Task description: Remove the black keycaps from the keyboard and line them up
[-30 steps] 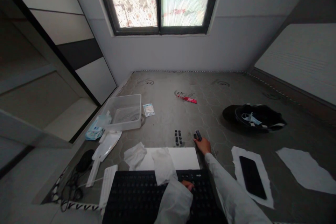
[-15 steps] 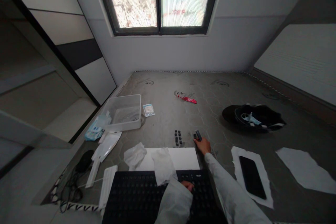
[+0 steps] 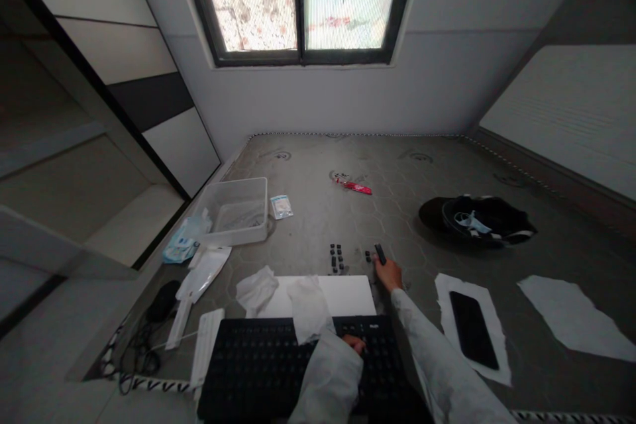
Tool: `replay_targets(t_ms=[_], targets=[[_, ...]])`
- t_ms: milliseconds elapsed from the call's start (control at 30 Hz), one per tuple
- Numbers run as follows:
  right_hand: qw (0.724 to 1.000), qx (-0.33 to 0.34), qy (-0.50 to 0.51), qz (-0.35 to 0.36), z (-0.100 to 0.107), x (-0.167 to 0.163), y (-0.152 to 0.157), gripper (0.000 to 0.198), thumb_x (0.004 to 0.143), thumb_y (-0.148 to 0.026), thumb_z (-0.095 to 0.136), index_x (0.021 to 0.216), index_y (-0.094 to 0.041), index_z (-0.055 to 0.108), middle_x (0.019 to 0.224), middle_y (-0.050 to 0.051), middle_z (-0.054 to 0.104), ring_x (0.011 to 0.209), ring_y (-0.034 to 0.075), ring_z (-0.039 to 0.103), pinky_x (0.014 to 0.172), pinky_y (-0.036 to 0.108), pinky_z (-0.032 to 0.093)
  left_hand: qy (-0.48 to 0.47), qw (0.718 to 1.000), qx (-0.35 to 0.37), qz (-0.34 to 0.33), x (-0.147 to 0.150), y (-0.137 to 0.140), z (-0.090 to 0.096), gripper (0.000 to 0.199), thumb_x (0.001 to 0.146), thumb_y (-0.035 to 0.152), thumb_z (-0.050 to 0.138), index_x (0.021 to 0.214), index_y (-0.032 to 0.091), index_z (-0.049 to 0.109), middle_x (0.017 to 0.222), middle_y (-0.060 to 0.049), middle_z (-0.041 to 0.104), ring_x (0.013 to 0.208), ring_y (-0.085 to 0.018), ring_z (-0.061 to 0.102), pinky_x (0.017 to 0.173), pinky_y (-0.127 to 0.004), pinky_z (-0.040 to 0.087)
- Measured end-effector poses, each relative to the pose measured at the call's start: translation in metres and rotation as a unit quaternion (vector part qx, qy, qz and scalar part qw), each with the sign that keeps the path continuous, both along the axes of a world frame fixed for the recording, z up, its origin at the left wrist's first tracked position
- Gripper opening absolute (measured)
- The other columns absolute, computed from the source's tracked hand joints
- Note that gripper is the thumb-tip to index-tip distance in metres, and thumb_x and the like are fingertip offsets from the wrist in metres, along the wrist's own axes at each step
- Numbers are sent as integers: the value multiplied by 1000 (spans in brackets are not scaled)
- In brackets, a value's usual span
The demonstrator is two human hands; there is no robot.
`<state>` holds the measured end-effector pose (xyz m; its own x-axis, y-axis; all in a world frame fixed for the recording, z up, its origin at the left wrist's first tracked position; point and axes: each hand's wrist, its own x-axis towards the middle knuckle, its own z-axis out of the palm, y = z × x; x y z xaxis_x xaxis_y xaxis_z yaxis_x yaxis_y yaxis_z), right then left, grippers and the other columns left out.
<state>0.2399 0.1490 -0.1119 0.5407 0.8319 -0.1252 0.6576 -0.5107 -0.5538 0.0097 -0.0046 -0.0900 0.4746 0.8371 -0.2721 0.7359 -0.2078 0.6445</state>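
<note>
A black keyboard (image 3: 258, 361) lies in front of me at the bottom. My left hand (image 3: 354, 343) rests on its right part, fingers curled; the sleeve covers much of the hand, and whatever it may hold is hidden. Farther out, on the grey surface, my right hand (image 3: 388, 273) is closed on a short black bar-shaped piece (image 3: 380, 253) that points up and away. Just left of those fingertips sit small black keycaps (image 3: 368, 256). A group of several more keycaps (image 3: 336, 257) stands in two columns to their left, beyond a white sheet (image 3: 348, 295).
Crumpled tissues (image 3: 309, 308) overlap the keyboard's back edge. At left are a clear plastic box (image 3: 238, 235), a mouse (image 3: 163, 300) and its cable. A phone (image 3: 474, 329) on white paper and a black cap (image 3: 489, 222) lie right. A red item (image 3: 358, 187) lies farther back.
My right hand has shifted slightly right with the black piece, away from the small keycaps, which now show more clearly beside its fingertips. My left hand stays on the keyboard.
</note>
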Motion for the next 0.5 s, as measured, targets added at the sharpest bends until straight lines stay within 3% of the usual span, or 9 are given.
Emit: replay_targets(t_ms=[200,333,500], targets=[[983,125,118,-58,35,-2,-32,61,82,-74,42,68,-20,68,67,14,71,65,28,68,58,34,43,15,998,-20,65,5,1,16,32,87,6,48,95,15,78,95,-14,82,90,-26,75,83,-42,60],[957,196,213,-37,64,-10,-64,68,75,-85,45,60,-21,60,54,5,63,50,20,56,53,32,39,16,996,-10,82,-1,4,33,33,87,5,47,99,11,77,98,-16,81,93,-29,74,83,-46,59],[935,248,249,-44,99,-23,-103,68,72,-87,51,58,-21,57,54,2,59,54,17,53,56,30,39,12,996,16,93,-5,4,51,28,94,9,46,103,9,72,102,-16,77,96,-26,71,85,-44,57]])
